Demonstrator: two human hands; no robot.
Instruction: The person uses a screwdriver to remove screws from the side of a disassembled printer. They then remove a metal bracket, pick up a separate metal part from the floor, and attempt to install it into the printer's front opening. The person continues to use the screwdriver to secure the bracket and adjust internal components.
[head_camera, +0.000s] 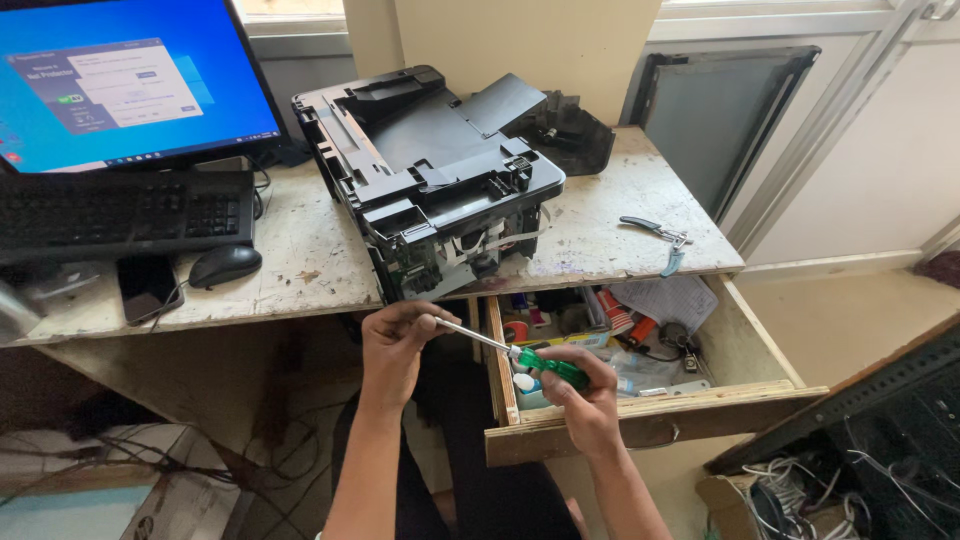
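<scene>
Starting at the left, we are looking at a monitor (125, 80) glowing blue at the back of the worn table (300, 250), with a black keyboard (120, 215) lying in front of it, a phone (147, 287) resting face up near the table's front edge and a black mouse (224, 265) sitting just beside the phone. Moving along, a dismantled black printer (430, 170) is standing in the middle of the table, its exposed front overhanging the edge. Just below it, our left hand (395, 345) is curling its fingers closed around the tip of the metal shaft of a screwdriver (510, 352), pinching it between thumb and fingertips. The screwdriver is lying across the gap between both hands, tilted down to the right, in the air below the table edge and over the left side of the open wooden drawer (650, 415). Our right hand (585, 400) is wrapping shut around its green handle. The drawer is holding a clutter of small parts and paper. Further right, a pair of pliers (660, 238) is lying on the table near its right edge
</scene>
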